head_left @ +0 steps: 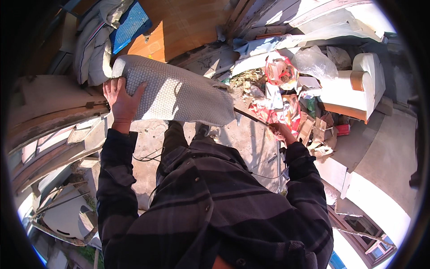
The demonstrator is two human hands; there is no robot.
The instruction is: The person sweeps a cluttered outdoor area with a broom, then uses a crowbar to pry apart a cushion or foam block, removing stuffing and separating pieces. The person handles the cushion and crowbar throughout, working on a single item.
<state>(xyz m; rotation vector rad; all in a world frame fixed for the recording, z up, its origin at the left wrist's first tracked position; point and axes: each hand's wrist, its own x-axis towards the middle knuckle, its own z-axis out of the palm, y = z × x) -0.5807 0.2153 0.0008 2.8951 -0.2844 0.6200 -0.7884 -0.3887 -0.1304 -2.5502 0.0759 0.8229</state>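
Note:
A grey cushion [179, 92] with a honeycomb-textured cover is stretched out in front of me, partly sunlit. My left hand [122, 101] grips its left end, thumb on the upper face and fingers over the edge. My right hand [282, 133], off to the right, is closed around one end of a thin dark stick [253, 117]. The stick slants up and left to the cushion's right end; whether it touches or passes under the cushion cannot be made out. My feet and lower legs are partly hidden below the cushion.
Loose rubbish with red plastic bags [281, 69] and torn cardboard [316, 130] lies to the right. Beyond it stands a white padded seat [358, 85]. A rolled white quilt [94, 49] is at far left, by an orange-brown panel [179, 27]. A thin cable [148, 158] runs near my legs.

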